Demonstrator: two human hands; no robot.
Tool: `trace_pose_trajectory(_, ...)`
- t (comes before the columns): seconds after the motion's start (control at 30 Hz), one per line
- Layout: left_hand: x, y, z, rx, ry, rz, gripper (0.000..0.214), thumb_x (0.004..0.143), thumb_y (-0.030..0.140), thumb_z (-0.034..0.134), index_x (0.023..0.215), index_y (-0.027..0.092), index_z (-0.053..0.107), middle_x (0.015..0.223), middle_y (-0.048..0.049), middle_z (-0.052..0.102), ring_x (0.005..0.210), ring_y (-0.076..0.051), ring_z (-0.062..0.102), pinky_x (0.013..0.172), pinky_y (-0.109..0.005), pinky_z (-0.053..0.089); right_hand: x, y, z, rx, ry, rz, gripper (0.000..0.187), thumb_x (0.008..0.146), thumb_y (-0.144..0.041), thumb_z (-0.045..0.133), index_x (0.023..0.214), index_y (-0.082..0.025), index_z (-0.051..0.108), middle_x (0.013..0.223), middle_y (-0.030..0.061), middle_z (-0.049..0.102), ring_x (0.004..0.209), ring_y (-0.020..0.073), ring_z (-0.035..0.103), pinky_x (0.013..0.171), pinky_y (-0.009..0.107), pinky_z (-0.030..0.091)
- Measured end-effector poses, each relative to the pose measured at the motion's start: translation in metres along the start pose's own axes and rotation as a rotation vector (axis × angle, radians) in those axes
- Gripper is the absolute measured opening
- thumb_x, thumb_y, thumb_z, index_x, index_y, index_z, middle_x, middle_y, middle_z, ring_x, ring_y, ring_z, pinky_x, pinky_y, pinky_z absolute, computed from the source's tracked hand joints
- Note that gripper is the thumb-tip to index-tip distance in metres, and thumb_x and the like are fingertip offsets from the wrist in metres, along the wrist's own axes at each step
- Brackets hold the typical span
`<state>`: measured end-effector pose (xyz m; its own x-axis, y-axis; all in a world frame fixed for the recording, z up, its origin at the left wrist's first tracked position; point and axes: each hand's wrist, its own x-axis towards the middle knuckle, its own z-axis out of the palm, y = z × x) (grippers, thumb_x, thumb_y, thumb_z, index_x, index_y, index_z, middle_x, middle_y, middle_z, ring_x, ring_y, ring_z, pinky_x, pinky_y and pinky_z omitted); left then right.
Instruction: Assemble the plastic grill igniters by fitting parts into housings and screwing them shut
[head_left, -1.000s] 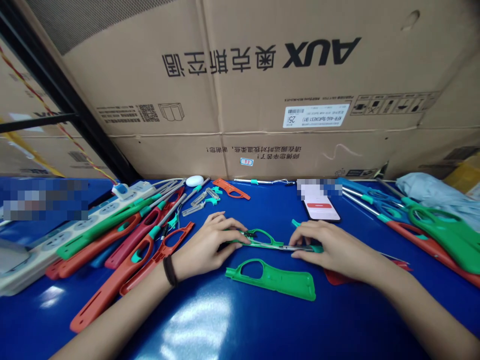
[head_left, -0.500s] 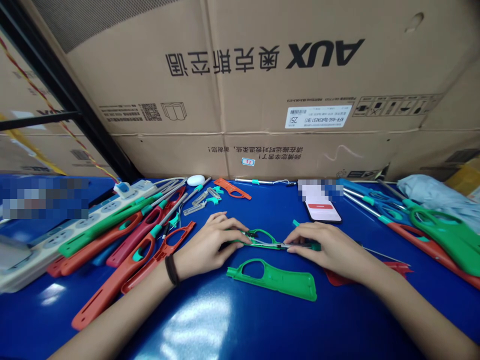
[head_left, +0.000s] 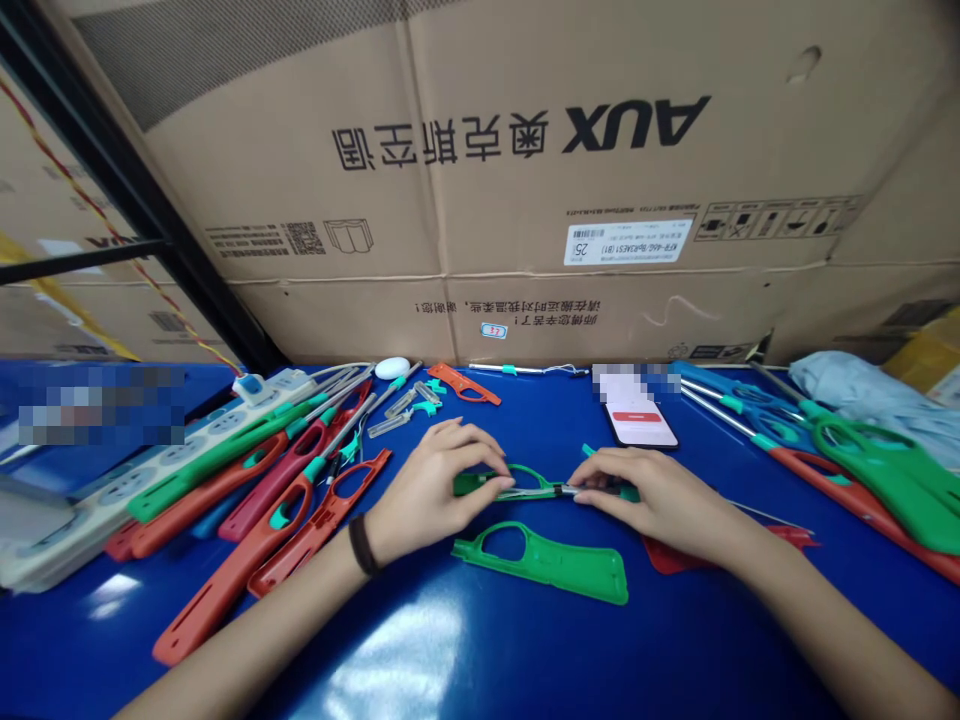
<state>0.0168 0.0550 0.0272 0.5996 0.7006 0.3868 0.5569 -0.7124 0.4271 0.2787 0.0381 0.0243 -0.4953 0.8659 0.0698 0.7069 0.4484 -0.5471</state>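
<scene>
Head view, looking down over a blue counter (head_left: 517, 660), with both hands close together. Pinching a green handle shell (head_left: 534, 475) near its left end between thumb and fingers of the left hand (head_left: 442, 485), probably to stop it from rocking. Gripping a slim metal rod (head_left: 565, 490) between thumb and fingertips of the right hand (head_left: 637, 482), low and nearly level along the shell, presumably to hold both in line. Too hidden under the right fingers to follow to its end (or to match with the thin rod (head_left: 784, 518) showing past the right wrist).

Placed directly between the hands, the shell: bright green, thin-rimmed around an open finger loop, darker under the left fingers, with a pale strand along the lower edge.

Note, just nearer the body than both hands, a loose green half (head_left: 570, 570) of similar outline, lying flat, likely there for easy reach. See also, left of the left hand, bunched lighters (head_left: 236, 578) beside a white power strip (head_left: 120, 487); right of the right hand, more lighters (head_left: 892, 470), perhaps set aside to leave room for the forearms. Beyond the right hand, a phone (head_left: 641, 420).
</scene>
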Motion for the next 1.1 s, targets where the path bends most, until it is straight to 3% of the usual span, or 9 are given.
trace_pose_trajectory(0.17,0.021,0.014,0.018,0.067,-0.089,0.121,0.012,0.086,0.032,0.062,0.092,0.024,0.068,0.094,-0.0001,0.064,0.092,-0.017,0.056,0.100,-0.039,0.030,0.000,0.000,0.001,-0.035,0.017,-0.023,0.017,0.088,-0.035,0.055,0.096,-0.027,0.066,0.090,-0.0003,0.068,0.082,0.0166,0.063,0.074,0.028,0.046)
trace_pose_trajectory(0.27,0.027,0.013,0.023,0.055,-0.086,0.110,0.012,0.085,0.033,0.063,0.086,0.023,0.069,0.092,0.0006,0.064,0.089,-0.016,0.055,0.096,-0.037,0.033,0.000,-0.001,0.002,-0.050,0.021,-0.031,0.016,0.088,-0.035,0.055,0.095,-0.026,0.066,0.088,0.0002,0.067,0.082,0.0170,0.062,0.074,0.028,0.045)
trace_pose_trajectory(0.4,0.027,0.008,0.024,0.019,-0.088,0.085,0.012,0.084,0.034,0.065,0.085,0.023,0.070,0.094,0.0007,0.066,0.090,-0.016,0.056,0.095,-0.037,0.034,-0.001,-0.001,0.002,-0.037,0.032,-0.042,0.016,0.089,-0.034,0.054,0.095,-0.025,0.065,0.089,0.0009,0.067,0.080,0.0166,0.062,0.074,0.028,0.045)
trace_pose_trajectory(0.63,0.023,0.009,0.032,-0.004,-0.084,0.087,0.006,0.087,0.025,0.061,0.085,0.023,0.067,0.099,0.0019,0.067,0.094,-0.015,0.060,0.109,-0.045,0.021,0.000,0.000,0.003,-0.028,0.045,-0.073,0.019,0.090,-0.035,0.051,0.096,-0.024,0.066,0.089,0.0025,0.066,0.081,0.0175,0.061,0.074,0.030,0.045)
trace_pose_trajectory(0.83,0.019,0.009,0.036,0.002,-0.031,0.119,0.009,0.087,0.022,0.059,0.086,0.022,0.067,0.111,-0.0023,0.063,0.104,-0.018,0.056,0.108,-0.045,0.024,0.001,0.001,0.010,-0.030,0.066,-0.122,0.017,0.091,-0.032,0.053,0.097,-0.024,0.066,0.091,0.0021,0.067,0.086,0.0170,0.060,0.078,0.029,0.044)
trace_pose_trajectory(1.1,0.019,0.006,0.030,0.031,-0.046,0.104,0.010,0.087,0.029,0.061,0.087,0.025,0.070,0.109,-0.0012,0.064,0.101,-0.019,0.054,0.104,-0.045,0.028,0.002,0.001,0.007,-0.024,0.070,-0.098,0.018,0.090,-0.033,0.054,0.098,-0.024,0.067,0.092,0.0027,0.067,0.085,0.0172,0.061,0.077,0.029,0.044)
